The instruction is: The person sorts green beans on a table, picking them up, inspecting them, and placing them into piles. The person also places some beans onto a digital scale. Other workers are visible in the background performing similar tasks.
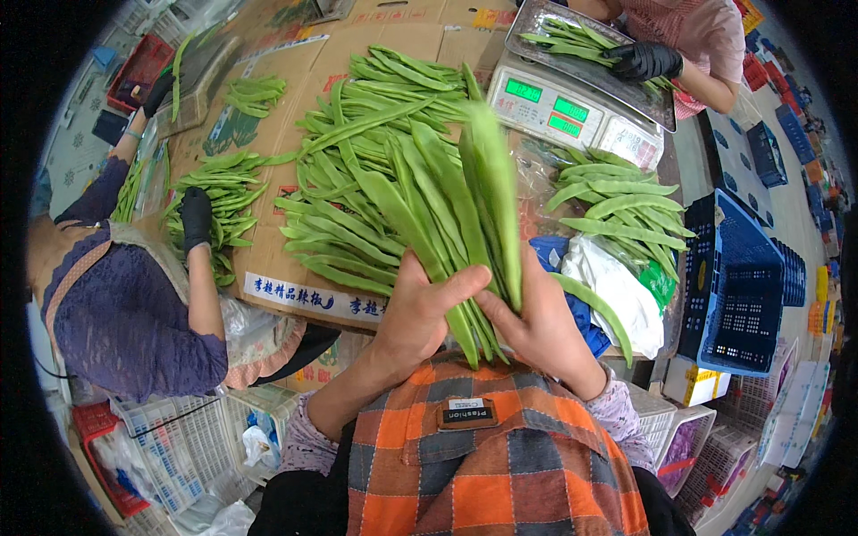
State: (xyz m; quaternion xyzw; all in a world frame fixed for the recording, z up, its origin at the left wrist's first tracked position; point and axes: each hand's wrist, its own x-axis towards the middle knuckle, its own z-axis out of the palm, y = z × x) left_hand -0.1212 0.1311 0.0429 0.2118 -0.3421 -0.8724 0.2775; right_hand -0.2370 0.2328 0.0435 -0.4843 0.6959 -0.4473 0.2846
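Upright in front of my checked apron, a bunch of long flat green beans is held between both bare hands. My left hand wraps the lower left side of the bunch, its thumb across the front. On the other side, my right hand grips the beans at the right, some of them blurred by motion; the two thumbs meet near the bottom ends. Just beyond, a large heap of flat green beans covers the cardboard tabletop. A single bean lies beside my right hand.
A digital scale carries a metal tray, where a co-worker's black-gloved hand holds beans. Another co-worker's gloved hand rests on a left pile. At right are bagged beans, a white plastic bag and a blue crate.
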